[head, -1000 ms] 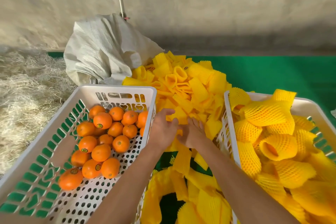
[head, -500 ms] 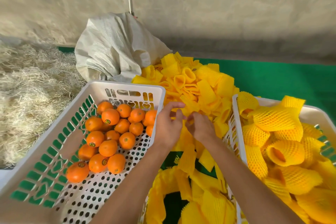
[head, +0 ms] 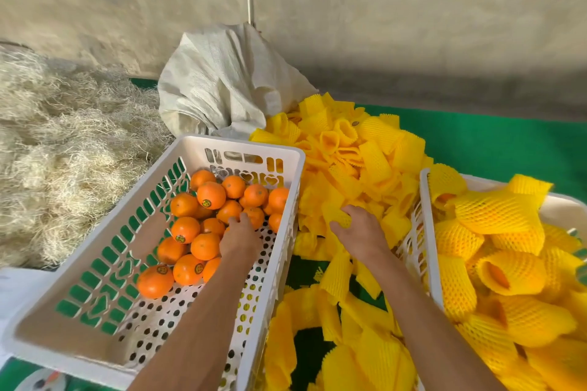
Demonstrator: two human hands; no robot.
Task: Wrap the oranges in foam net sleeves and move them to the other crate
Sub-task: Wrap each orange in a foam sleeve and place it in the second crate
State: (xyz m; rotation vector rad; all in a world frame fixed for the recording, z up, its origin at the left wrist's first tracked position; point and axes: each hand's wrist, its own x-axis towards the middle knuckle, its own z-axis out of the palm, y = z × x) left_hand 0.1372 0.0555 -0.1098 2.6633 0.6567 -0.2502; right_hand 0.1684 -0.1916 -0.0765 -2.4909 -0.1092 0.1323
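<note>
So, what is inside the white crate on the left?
Bare oranges lie piled toward the far end of the left crate; the left hand reaches among them. What the hand covers, and any fruit under the pile, is hidden.

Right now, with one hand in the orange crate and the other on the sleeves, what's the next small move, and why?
Probably close the left hand around one bare orange and lift it. That hand lies on the oranges in the left crate, while the right hand already holds a foam net sleeve from the pile.
</note>
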